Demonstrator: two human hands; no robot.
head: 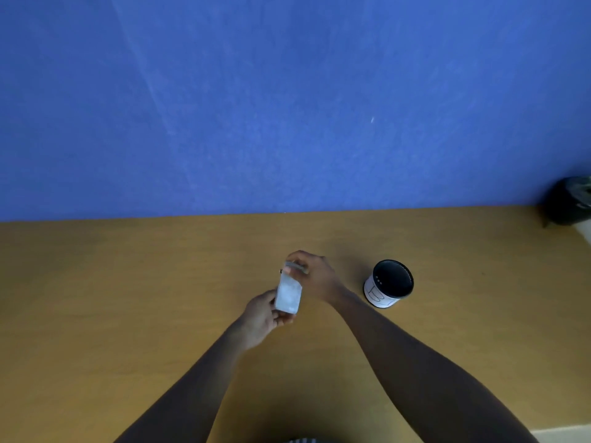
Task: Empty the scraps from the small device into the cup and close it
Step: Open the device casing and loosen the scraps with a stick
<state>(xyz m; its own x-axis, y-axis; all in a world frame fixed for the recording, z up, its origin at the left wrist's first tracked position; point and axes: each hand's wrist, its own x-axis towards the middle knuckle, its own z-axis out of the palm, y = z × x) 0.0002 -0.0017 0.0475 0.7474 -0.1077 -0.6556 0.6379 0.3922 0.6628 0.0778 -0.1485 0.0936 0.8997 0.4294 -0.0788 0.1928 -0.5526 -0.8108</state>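
Observation:
A small pale grey-white device (288, 295) is held above the middle of the wooden table (128, 298). My left hand (260, 318) grips its near end from below. My right hand (311, 276) pinches its far end, where a darker grey part (295, 267) shows under the fingers. Whether that end is open or closed is too blurred to tell. The cup (388, 282), white outside with a dark inside, stands upright on the table to the right of my hands, apart from them. No scraps are visible.
A blue wall (287, 107) rises right behind the table's far edge. A dark object (571, 201) sits at the far right corner of the table. The table's near right edge shows at the bottom right.

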